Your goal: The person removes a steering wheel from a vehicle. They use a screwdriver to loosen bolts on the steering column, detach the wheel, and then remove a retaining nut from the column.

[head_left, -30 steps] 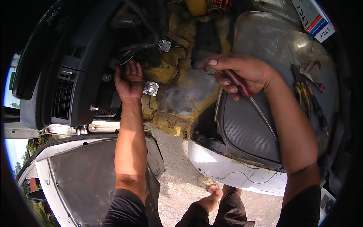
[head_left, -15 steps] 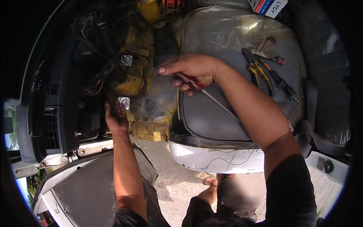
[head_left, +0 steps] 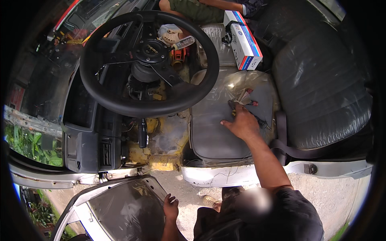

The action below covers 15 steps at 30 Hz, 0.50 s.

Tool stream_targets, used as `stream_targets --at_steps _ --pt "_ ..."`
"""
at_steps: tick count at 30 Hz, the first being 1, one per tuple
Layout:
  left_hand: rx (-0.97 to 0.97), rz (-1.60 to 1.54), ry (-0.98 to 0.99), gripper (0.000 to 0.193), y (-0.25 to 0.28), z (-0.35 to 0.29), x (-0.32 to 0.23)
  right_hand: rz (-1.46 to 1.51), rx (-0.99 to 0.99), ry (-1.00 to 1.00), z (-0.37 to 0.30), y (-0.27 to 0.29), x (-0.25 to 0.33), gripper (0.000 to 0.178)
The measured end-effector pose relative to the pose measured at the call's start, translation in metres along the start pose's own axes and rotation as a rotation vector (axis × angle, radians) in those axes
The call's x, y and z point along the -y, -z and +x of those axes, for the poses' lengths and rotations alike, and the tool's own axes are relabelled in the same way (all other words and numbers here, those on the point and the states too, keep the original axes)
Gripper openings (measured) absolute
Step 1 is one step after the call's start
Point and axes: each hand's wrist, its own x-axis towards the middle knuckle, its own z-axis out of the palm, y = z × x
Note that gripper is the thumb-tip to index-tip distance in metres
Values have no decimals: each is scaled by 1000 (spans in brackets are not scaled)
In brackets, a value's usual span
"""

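Observation:
My right hand [head_left: 244, 123] reaches down onto the grey driver's seat [head_left: 213, 138], its thumb stretched out to the side. Under its fingers lie pliers [head_left: 231, 106], of which the dark jaws and a bit of yellow handle show. Just beyond sit a crumpled pale scrap [head_left: 243, 96] and a small red-ended piece [head_left: 253, 103]. A dark tool with a thin tip [head_left: 263, 123] pokes out beside the hand. My left hand [head_left: 171, 207] hangs low by the open door, fingers loosely bent and apart, holding nothing. No screwdriver can be made out.
A black steering wheel [head_left: 149, 110] stands at the upper left, above the worn yellow floor [head_left: 169, 134]. A white, blue and red box [head_left: 243, 42] rests on the far seat, where another person's legs [head_left: 197, 10] show. The open door [head_left: 124, 209] is at lower left.
The view has shifted back and shows the steering wheel. My right hand went from holding a screwdriver to the tools on the seat. My left hand has drawn back from under the dashboard.

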Motion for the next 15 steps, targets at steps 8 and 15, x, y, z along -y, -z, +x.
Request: stream_targets --at_steps 8,15 --pt "-229 -362 -207 57 64 -19 -49 -345 -77 -274 23 14 -79 74" --pt "-229 -416 -391 54 98 -61 -143 -250 -138 -344 46 -12 -122 75"
